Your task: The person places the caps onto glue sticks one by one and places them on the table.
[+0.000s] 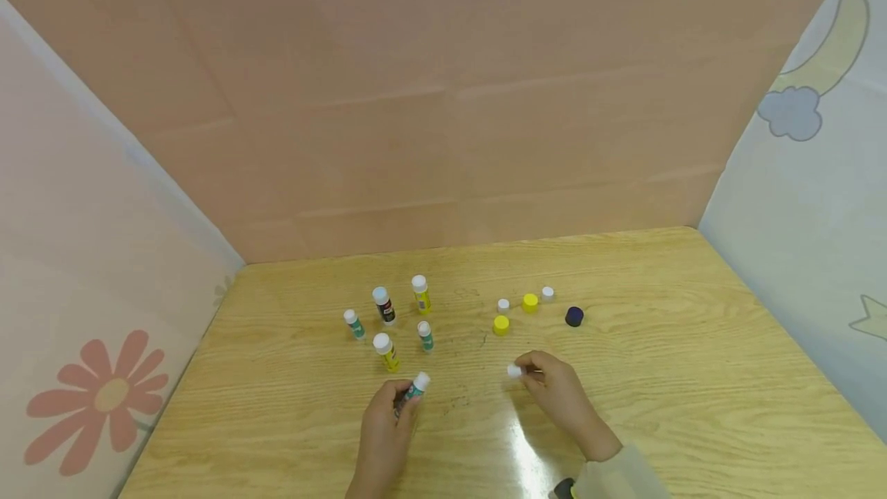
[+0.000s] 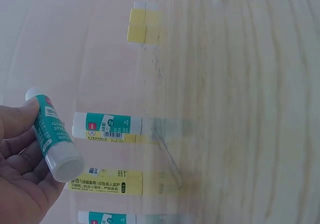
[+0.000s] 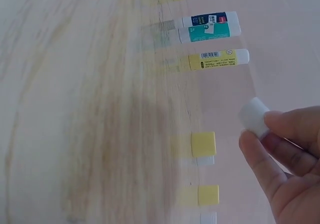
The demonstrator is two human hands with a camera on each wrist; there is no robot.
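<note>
My left hand [image 1: 383, 423] grips a green-and-white glue stick [image 2: 52, 126], held tilted. The thumb lies along its label. To the right, my right hand [image 1: 561, 397] pinches a white cap [image 3: 253, 116] between thumb and fingers, apart from the glue stick. Beyond the left hand several glue sticks stand upright on the table: a yellow one [image 1: 386, 353], a green one [image 1: 426, 337], another green one [image 1: 354, 325], a black one [image 1: 384, 306] and a second yellow one [image 1: 421, 296].
Loose caps lie beyond the right hand: a yellow cap [image 1: 501, 325], another yellow cap [image 1: 530, 303], a white cap [image 1: 503, 305], a second white cap [image 1: 547, 293] and a dark cap [image 1: 574, 316]. Cloth walls [image 1: 443, 137] edge the wooden table [image 1: 693, 345].
</note>
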